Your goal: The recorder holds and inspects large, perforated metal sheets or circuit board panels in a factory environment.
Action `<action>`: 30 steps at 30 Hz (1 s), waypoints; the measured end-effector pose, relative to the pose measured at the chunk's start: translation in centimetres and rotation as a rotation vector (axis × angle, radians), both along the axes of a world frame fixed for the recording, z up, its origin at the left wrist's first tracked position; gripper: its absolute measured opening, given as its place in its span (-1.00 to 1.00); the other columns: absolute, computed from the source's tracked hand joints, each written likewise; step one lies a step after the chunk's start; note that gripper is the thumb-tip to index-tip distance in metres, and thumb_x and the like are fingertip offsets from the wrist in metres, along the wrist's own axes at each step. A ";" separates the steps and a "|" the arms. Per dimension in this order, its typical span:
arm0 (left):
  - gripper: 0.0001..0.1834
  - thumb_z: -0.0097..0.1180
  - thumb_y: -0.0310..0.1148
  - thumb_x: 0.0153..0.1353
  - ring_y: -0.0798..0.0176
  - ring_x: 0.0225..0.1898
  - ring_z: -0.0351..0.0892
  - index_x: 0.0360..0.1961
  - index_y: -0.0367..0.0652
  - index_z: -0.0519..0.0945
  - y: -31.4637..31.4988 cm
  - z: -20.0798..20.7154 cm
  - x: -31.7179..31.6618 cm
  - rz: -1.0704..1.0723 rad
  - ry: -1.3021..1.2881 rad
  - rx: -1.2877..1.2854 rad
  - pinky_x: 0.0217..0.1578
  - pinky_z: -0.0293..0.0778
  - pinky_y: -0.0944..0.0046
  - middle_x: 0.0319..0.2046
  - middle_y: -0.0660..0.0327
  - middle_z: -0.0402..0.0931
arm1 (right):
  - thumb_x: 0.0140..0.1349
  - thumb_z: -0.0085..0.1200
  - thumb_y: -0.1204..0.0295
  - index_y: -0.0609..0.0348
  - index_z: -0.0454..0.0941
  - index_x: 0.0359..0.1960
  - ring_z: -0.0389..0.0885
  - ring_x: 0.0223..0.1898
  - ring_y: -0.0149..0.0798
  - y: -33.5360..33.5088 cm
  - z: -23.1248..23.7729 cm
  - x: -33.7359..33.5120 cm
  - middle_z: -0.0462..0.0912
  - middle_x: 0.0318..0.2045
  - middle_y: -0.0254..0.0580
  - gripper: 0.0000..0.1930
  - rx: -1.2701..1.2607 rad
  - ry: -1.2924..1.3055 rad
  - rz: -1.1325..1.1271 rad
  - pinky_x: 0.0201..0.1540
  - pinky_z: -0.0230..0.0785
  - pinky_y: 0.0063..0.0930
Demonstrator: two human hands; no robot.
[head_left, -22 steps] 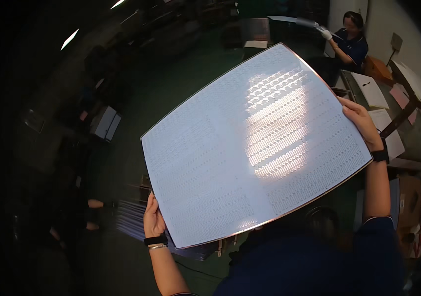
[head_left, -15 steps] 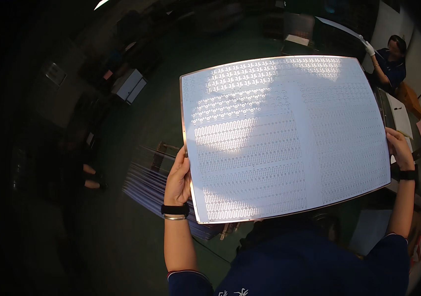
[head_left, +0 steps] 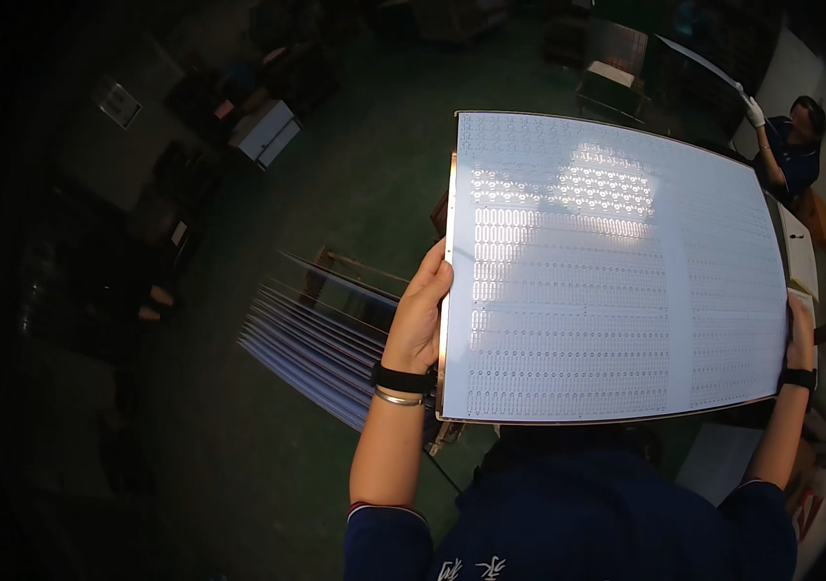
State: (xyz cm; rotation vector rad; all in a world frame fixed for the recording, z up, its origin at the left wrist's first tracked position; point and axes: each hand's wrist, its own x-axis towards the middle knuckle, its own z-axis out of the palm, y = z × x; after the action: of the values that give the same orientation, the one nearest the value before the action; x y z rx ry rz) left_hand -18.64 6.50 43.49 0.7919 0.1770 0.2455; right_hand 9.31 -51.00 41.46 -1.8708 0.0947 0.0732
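Observation:
A large thin panel [head_left: 679, 358], pale blue-white with rows of small etched outlines and copper-coloured edges, is held up in front of me. Bright glare lies across its upper left part. My left hand [head_left: 422, 305] grips the left edge, thumb on the face and the other fingers behind it. On the opposite edge my right hand [head_left: 800, 334] is closed round the side, its fingers mostly hidden by the panel. Both wrists wear black bands, the left one also a metal bangle.
Below left, a rack [head_left: 311, 339] carries several similar thin panels. At the far right a co-worker [head_left: 791, 145] with a gloved hand lifts another sheet [head_left: 699, 60], beside a worktable with papers [head_left: 800, 247]. A white box [head_left: 265, 134] stands at the far left.
The panel has shifted right in the picture and turned, with both my hands still on it. Its glare has changed shape. More of the panel rack shows at left.

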 end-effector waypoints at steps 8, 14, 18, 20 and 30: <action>-0.57 -0.20 -0.31 0.40 0.32 0.01 0.48 0.22 -0.29 0.24 -0.2 0.4 0.9 0.024 0.058 0.082 -0.03 0.50 0.36 0.02 0.07 0.43 | 0.29 -0.02 0.16 0.34 0.55 -0.06 0.50 -0.13 -0.34 0.4 0.8 -0.2 0.59 -0.14 -0.16 -0.56 0.001 -0.025 -0.112 -0.04 0.27 -0.52; -0.80 0.05 -0.36 0.30 0.57 -0.37 0.43 -0.10 -0.19 0.46 0.7 0.4 1.0 0.222 0.058 0.313 -0.32 0.37 0.58 -0.33 0.36 0.51 | 0.30 -0.04 0.16 0.28 0.44 0.07 0.44 0.01 -0.31 1.1 1.5 0.9 0.53 -0.04 -0.21 -0.54 0.220 -0.326 0.010 0.13 0.20 -0.46; -0.88 0.08 -0.38 0.28 0.47 -0.18 0.41 -0.18 -0.11 0.49 0.2 1.0 1.3 0.384 -0.117 0.413 -0.06 0.32 0.37 -0.24 0.37 0.50 | 0.32 -0.03 0.20 0.19 0.38 0.13 0.41 0.04 -0.35 3.2 3.4 3.0 0.50 -0.01 -0.29 -0.57 0.631 -0.484 0.150 0.18 0.17 -0.34; -0.88 0.09 -0.41 0.25 0.35 0.03 0.39 -0.19 -0.11 0.49 -0.4 1.0 2.0 0.429 -0.070 0.415 0.12 0.26 0.30 0.01 0.23 0.44 | 0.35 -0.11 0.12 0.20 0.36 0.14 0.38 0.13 -0.25 -0.3 1.1 7.6 0.46 0.07 -0.22 -0.53 0.694 -0.428 -0.025 0.23 0.15 -0.25; -0.62 0.01 -0.55 0.25 0.31 -0.03 0.53 0.11 -0.19 0.37 0.0 -0.7 2.1 0.261 -0.033 0.091 -0.14 0.60 0.35 -0.02 0.08 0.48 | 0.36 -0.14 0.12 0.21 0.36 0.14 0.37 0.14 -0.23 9.0 2.4 5.0 0.45 0.09 -0.19 -0.53 1.130 -0.256 0.378 0.23 0.15 -0.24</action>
State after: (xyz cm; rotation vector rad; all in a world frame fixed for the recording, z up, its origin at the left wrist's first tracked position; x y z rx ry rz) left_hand -16.53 6.49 42.82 0.8544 0.2393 0.5159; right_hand 14.28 -41.96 43.81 -0.7348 -0.4068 0.1146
